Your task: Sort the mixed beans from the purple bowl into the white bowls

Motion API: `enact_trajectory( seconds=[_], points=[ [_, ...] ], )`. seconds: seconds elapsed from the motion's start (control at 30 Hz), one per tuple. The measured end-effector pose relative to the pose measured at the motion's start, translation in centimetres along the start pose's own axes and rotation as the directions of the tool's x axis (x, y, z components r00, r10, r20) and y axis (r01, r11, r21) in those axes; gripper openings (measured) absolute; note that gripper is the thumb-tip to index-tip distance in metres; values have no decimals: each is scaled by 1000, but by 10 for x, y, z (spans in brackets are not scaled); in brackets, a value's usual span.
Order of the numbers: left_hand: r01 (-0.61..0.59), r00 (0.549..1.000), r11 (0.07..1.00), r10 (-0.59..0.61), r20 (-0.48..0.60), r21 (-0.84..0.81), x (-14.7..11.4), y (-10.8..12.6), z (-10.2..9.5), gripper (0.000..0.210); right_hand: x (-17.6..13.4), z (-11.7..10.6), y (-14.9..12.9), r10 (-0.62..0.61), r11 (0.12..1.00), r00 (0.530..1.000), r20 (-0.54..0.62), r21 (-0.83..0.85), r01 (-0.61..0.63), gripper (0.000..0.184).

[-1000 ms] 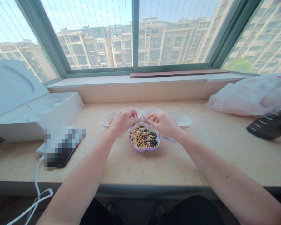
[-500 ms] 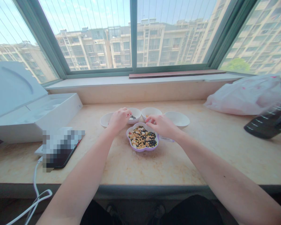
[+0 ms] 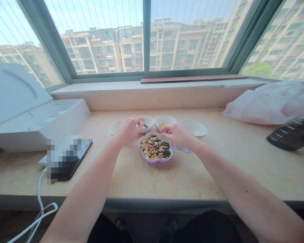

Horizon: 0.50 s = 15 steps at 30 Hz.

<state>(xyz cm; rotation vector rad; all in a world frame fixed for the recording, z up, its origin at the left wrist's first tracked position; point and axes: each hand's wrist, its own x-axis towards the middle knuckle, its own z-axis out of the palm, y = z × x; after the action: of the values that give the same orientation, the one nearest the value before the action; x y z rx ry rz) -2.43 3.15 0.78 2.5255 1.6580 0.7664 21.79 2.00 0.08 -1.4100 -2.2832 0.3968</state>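
A purple-rimmed flower-shaped dish (image 3: 155,161) holds mixed black beans, yellow beans and pale flat pieces. Four-in-a-row is the look of the small white bowls behind it, several in all. My left hand (image 3: 128,130) hovers at the bowl with a few black beans (image 3: 149,129), thumb and forefinger a little apart, nothing visible between them. It partly hides the leftmost white bowl (image 3: 114,128). Over the dish's back right rim, my right hand (image 3: 177,134) has its fingertips pinched; what they hold, if anything, is too small to see. Nearby stands the bowl with yellow beans (image 3: 165,120).
The rightmost white bowl (image 3: 194,129) stands beyond my right hand. An open white box (image 3: 63,118), a phone (image 3: 73,165) and a white cable (image 3: 39,192) lie left. A plastic bag (image 3: 266,103) and a dark bottle (image 3: 288,135) are at the right. Windows rise behind.
My left thumb and forefinger have parted slightly at the black-bean bowl. My right hand stays pinched near the dish rim. The whole view has shifted slightly.
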Motion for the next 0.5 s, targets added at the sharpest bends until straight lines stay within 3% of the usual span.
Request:
enact_trajectory(
  seconds=[0.17, 0.27, 0.37, 0.5],
  points=[
    [-10, 987, 1000, 14, 158, -26, -5, 8, -7, 26, -4, 2, -8, -128, 992, 991, 49, 12, 127, 17],
    [6, 970, 999, 4, 241, -42, -7, 11, -6, 26, -7, 7, -16, -260, 965, 960, 106, 60, 255, 19],
    [3, 962, 998, 17, 273, -69, -7, 12, -4, 27, -10, 17, -24, -364, 931, 921, 137, 80, 356, 21],
    [-2, 959, 996, 28, 283, -91, -7, 14, -1, 32, -10, 29, -28, -377, 926, 913, 158, 28, 377, 27]
  ],
)
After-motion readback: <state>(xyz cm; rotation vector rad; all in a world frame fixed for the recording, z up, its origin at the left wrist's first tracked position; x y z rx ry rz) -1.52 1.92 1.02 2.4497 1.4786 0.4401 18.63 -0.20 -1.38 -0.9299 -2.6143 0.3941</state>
